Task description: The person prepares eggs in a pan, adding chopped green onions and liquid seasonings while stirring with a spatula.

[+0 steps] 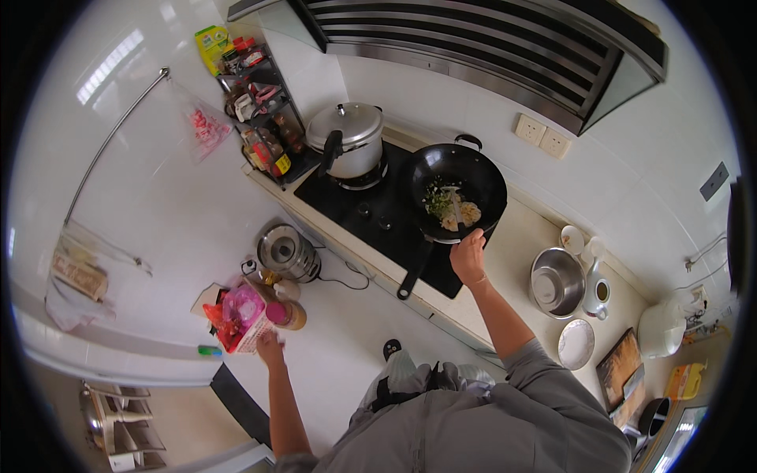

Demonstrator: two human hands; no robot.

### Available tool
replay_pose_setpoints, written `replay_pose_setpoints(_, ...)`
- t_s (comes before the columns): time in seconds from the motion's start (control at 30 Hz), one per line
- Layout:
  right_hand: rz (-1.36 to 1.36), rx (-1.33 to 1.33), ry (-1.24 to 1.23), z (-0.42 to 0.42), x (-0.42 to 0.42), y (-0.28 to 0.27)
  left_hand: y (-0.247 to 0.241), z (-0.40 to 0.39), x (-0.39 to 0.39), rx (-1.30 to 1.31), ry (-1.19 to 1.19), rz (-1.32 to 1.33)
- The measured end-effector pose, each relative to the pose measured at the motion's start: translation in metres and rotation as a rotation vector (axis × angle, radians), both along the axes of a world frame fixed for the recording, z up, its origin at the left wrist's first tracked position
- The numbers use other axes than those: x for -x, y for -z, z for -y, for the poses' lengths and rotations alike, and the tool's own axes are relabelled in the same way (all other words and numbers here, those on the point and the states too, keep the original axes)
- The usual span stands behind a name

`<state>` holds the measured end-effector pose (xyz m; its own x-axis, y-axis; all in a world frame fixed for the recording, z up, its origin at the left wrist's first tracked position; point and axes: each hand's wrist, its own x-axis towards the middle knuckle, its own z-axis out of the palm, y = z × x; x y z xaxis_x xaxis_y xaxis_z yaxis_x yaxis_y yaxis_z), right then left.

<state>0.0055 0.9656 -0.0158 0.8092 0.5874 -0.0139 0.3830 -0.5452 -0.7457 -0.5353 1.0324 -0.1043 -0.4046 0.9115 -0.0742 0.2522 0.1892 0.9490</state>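
Note:
My right hand (469, 257) grips the handle of a wok spatula (456, 204), whose metal blade rests inside a black wok (446, 159). Chopped green herbs or scallions (436, 201) and pale yellowish food (469, 214), perhaps egg, lie at the wok's bottom. The wok sits on the right part of a black glass hob (343, 204), its long handle (416, 269) pointing towards me. Out to the left hangs my left hand (270, 349), slightly blurred, in front of a pink plastic basket (255, 332) on the floor. Whether its fingers are closed is unclear.
A pressure cooker (349, 139) stands on the hob's left side, beside a spice rack (260, 112). Along the right counter are a steel basin (557, 282), a plate (575, 344) and a cleaver (630, 387) on a cutting board (618, 360). A range hood (449, 53) overhangs the stove.

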Motion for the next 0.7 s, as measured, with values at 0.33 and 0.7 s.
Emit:
replay_pose_setpoints(0.33,0.373,0.235,-0.116,-0.034,-0.019,-0.034,0.058,-0.004,-0.010,0.411,0.112,0.126)
replay_pose_setpoints(0.7,0.397,0.323,-0.388,0.025,-0.010,-0.124,0.009,-0.050,-0.161,0.192,0.468,0.123)
